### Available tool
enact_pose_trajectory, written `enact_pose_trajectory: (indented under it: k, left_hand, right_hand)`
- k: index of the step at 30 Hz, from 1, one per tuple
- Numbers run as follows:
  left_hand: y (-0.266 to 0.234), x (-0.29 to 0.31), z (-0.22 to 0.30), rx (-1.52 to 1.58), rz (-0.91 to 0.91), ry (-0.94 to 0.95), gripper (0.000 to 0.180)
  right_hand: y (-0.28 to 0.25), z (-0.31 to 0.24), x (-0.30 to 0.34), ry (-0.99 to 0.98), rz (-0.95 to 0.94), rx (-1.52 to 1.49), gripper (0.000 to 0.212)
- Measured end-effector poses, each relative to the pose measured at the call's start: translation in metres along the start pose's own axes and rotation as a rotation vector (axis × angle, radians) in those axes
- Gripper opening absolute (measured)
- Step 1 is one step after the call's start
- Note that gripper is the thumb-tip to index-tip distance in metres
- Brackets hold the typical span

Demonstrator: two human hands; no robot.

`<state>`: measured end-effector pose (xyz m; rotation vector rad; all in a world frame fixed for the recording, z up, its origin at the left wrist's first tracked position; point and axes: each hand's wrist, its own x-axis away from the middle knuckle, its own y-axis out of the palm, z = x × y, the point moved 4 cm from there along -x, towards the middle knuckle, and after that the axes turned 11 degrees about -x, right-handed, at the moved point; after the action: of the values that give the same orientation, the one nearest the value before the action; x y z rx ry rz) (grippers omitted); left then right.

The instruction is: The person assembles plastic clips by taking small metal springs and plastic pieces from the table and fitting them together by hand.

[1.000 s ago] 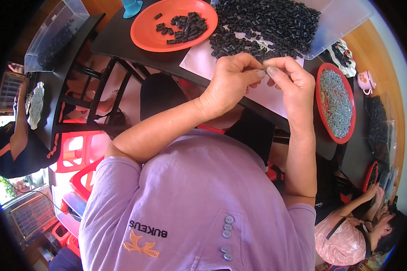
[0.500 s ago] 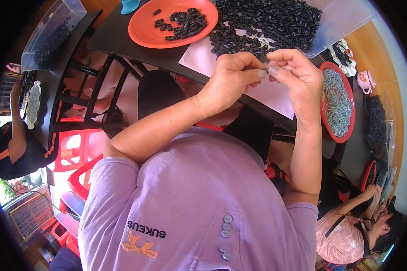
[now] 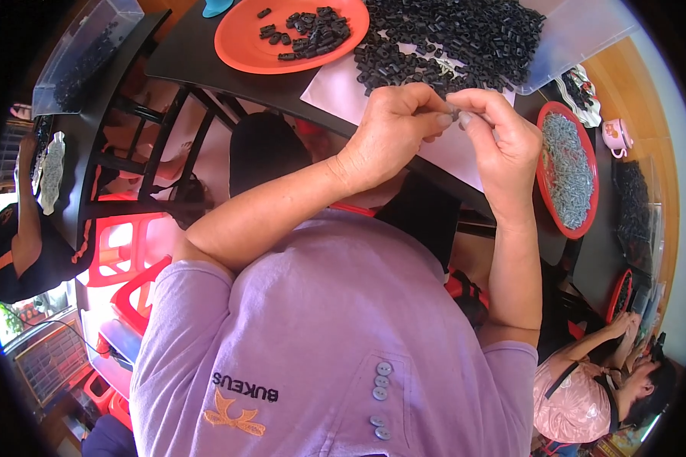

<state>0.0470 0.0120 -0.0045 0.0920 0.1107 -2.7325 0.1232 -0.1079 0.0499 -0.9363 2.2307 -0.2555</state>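
My left hand (image 3: 400,133) and my right hand (image 3: 507,145) meet over the near edge of the table, thumbs and forefingers pinched together. Between the fingertips shows a tiny dark bit, too small and too covered to name. Just beyond them spreads a heap of small black plastic parts (image 3: 465,38) on a pale sheet (image 3: 331,90). To the left, an orange-red plate (image 3: 240,46) bears a small group of black parts (image 3: 324,34). Close by my right hand, a red oval tray (image 3: 545,171) is full of small silvery screws (image 3: 569,171).
A clear plastic bin (image 3: 579,38) lies at the far right of the heap, near a white scalloped dish (image 3: 587,107) and a pink cup (image 3: 616,137). Another person (image 3: 579,388) works at lower right, and one (image 3: 27,244) at left. Red stools (image 3: 118,251) stand at left.
Both hands stay together in nearly the same place. The right thumb and forefinger have shifted slightly at the pinch, and a little more of the tiny dark bit shows.
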Motion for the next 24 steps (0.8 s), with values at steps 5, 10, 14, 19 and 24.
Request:
enact_pose_trajectory:
  k: [5,10,14,19,24]
  left_hand:
    - [0.000,0.001,-0.001,0.012,-0.003,0.007,0.011]
    - [0.001,0.001,-0.002,0.018,-0.001,0.020,0.011]
    - [0.000,0.001,-0.003,-0.030,-0.002,0.045,0.010]
    - [0.000,0.000,-0.005,-0.054,0.031,0.086,0.010]
    - [0.002,0.002,-0.005,-0.043,0.020,0.109,0.008]
  right_hand:
    - [0.001,-0.004,-0.003,-0.030,-0.021,0.026,0.029]
    - [-0.002,0.001,-0.003,0.051,-0.020,-0.046,0.029]
    - [-0.002,-0.003,-0.005,0.066,-0.065,-0.011,0.028]
    - [0.004,-0.008,-0.005,-0.086,-0.118,0.158,0.029]
    - [0.002,-0.007,-0.007,-0.066,-0.092,0.059,0.029]
